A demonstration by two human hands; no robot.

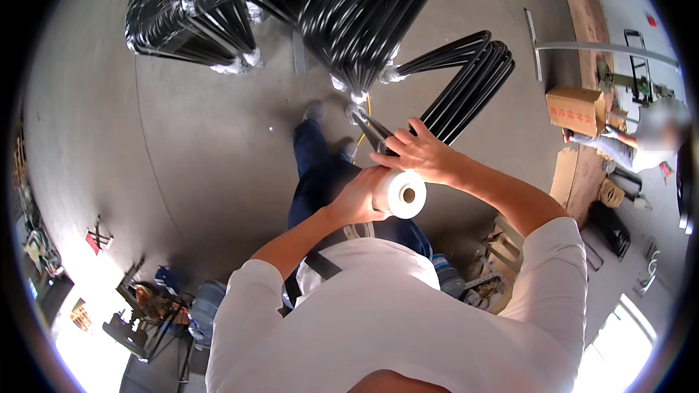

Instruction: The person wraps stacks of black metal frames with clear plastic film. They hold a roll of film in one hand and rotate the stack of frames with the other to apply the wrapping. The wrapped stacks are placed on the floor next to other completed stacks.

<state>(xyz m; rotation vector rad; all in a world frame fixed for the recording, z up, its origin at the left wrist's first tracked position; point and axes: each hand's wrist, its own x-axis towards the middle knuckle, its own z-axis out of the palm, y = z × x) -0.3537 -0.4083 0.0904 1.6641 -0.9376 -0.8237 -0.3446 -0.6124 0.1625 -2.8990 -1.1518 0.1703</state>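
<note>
While the left hand (pixel 357 198) clamps a white roll (pixel 397 200) near the waist, the right hand (pixel 424 155) lies over black bent tubes (pixel 472 93), far right of it. Whether it grips them, I cannot tell.

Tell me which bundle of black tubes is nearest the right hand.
The small bent bundle at the right, its near end by the right hand. The film-wrapped bundle at upper left and the large middle bundle are bigger and farther off.

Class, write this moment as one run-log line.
left hand: holds stretch-film roll | right hand: at bent black tubes, contact unclear | ahead left: film-wrapped tube bundle
</note>
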